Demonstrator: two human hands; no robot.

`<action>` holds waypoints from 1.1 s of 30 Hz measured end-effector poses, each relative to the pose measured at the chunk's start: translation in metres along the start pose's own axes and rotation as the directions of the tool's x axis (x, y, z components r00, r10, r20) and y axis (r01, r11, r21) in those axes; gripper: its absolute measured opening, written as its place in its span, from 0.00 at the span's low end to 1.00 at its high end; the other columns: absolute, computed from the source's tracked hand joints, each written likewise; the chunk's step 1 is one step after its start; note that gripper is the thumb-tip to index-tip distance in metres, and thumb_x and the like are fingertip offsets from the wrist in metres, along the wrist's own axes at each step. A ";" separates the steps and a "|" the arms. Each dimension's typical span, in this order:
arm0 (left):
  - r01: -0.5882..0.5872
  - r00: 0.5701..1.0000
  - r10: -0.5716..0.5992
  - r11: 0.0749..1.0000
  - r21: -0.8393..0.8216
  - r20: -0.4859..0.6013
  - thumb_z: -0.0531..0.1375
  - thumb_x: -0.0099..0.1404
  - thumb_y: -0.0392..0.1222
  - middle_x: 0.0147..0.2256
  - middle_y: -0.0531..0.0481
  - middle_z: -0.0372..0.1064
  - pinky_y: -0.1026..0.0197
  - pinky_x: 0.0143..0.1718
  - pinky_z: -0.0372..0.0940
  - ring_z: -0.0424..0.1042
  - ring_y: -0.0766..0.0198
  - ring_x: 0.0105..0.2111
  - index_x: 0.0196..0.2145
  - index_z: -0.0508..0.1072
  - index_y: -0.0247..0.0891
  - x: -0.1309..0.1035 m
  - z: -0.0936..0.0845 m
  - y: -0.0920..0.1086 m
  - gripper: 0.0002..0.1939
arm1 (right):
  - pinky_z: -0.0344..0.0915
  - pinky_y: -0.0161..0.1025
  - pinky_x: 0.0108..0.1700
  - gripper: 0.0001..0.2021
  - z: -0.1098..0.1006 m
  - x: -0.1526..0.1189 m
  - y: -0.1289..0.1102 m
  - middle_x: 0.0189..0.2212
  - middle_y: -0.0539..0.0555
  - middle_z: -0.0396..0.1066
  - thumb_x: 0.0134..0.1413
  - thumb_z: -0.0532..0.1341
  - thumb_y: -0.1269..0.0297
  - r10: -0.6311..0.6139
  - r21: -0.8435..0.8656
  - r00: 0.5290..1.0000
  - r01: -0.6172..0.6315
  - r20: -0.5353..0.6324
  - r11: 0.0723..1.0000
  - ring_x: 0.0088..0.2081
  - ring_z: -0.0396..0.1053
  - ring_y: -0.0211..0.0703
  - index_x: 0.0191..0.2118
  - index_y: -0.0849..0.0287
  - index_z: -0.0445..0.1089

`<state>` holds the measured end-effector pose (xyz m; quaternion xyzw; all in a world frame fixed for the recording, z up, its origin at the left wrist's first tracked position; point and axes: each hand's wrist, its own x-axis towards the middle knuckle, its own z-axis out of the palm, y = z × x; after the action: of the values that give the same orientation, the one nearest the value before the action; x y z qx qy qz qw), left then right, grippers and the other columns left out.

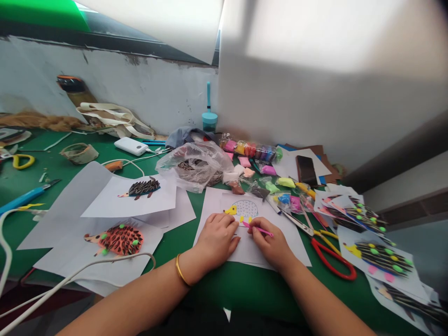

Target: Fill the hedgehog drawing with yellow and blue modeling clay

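Note:
On a white sheet of paper (292,249) is a hedgehog drawing (247,208) with a yellow clay head, small yellow clay feet and a blue-outlined, dashed body. My left hand (216,240) rests flat on the sheet at the drawing's lower left, fingers stretched out and holding nothing visible. Between the fingers of my right hand (271,245) is a thin pink clay modelling tool (263,231). Its tip points left, close beneath the yellow feet. My left wrist wears a gold bangle (180,269).
Red-handled scissors (332,259) lie to the right, beside finished hedgehog pictures (383,259). Behind are clay packets (268,170), a plastic bag of seeds (196,163) and a phone (306,170). Seed-covered hedgehogs (121,240), a white cable (101,262) and a blue craft knife (26,198) lie left.

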<state>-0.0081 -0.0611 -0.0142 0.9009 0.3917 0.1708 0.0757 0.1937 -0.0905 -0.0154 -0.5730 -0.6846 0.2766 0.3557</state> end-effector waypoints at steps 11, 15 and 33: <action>-0.016 1.000 0.016 1.000 0.002 -0.024 0.59 0.65 0.44 0.48 0.46 0.69 0.46 0.55 0.57 0.65 0.52 0.52 0.48 0.71 0.43 0.000 0.001 0.000 0.13 | 0.65 0.39 0.39 0.06 0.001 0.002 0.000 0.31 0.50 0.73 0.60 0.53 0.66 0.006 -0.020 1.000 -0.005 0.023 1.000 0.35 0.71 0.43 0.36 0.55 0.67; -0.020 1.000 0.020 1.000 0.006 -0.018 0.58 0.66 0.44 0.48 0.45 0.69 0.46 0.55 0.58 0.65 0.51 0.52 0.48 0.71 0.43 0.000 0.001 -0.001 0.13 | 0.65 0.39 0.40 0.06 0.002 0.001 0.001 0.31 0.50 0.73 0.60 0.54 0.66 0.003 -0.021 1.000 -0.003 0.030 1.000 0.35 0.71 0.43 0.36 0.54 0.67; -0.014 0.999 0.013 1.000 -0.013 -0.030 0.59 0.65 0.43 0.48 0.46 0.69 0.46 0.55 0.57 0.65 0.52 0.52 0.48 0.71 0.43 0.000 0.000 0.000 0.13 | 0.66 0.39 0.41 0.06 0.002 0.001 0.001 0.32 0.50 0.74 0.60 0.54 0.66 0.009 -0.016 0.999 -0.008 0.035 1.000 0.36 0.72 0.44 0.37 0.55 0.67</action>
<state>-0.0078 -0.0611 -0.0144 0.9003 0.3857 0.1874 0.0744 0.1931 -0.0893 -0.0172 -0.5739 -0.6904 0.2825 0.3380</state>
